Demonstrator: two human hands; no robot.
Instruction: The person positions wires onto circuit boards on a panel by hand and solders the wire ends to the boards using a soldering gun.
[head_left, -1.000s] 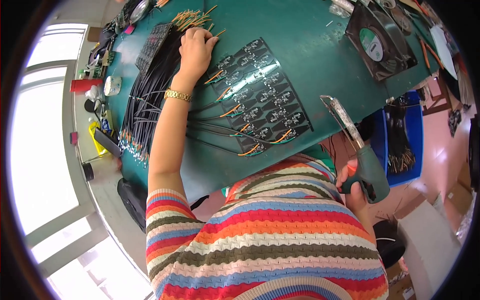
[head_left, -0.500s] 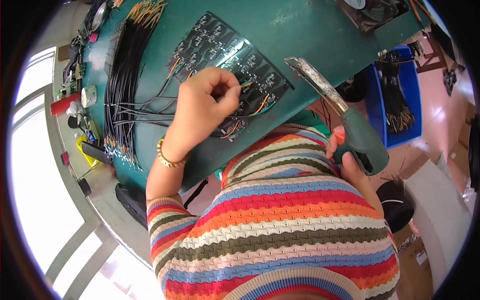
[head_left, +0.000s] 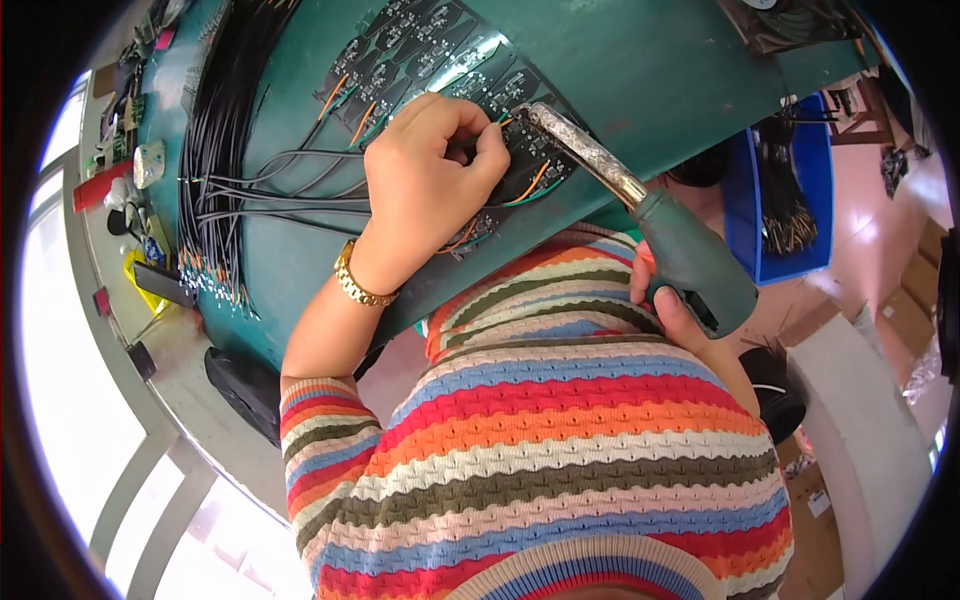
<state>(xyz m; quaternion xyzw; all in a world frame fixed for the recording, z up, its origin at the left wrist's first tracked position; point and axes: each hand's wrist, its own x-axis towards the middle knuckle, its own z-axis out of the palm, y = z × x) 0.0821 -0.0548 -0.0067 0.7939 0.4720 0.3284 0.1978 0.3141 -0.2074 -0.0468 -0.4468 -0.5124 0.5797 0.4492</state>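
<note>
My left hand [head_left: 430, 185], a gold bracelet at its wrist, is closed in a pinch over a panel of black circuit boards [head_left: 425, 45]. Between thumb and forefinger it holds the end of a thin black cable; an orange lead [head_left: 506, 121] shows just past the fingertips. My right hand [head_left: 672, 300] grips the dark green handle of a soldering gun [head_left: 695, 245], fingers by its red trigger. The gun's foil-wrapped barrel points up and left, its tip close to the pinched lead; contact cannot be made out. Orange and green leads [head_left: 530, 185] from other cables lie on the boards.
A thick bundle of black cables [head_left: 222, 150] lies left on the green table [head_left: 640, 60]. A blue bin [head_left: 742, 215] with more cables stands right, beyond the table edge. A dark fan [head_left: 790, 25] sits at the far right. Small items line the left side.
My right hand has brought the soldering gun left, so its tip now meets the area by my left fingertips. My left hand has shifted slightly right, still pinching. The view has moved a little.
</note>
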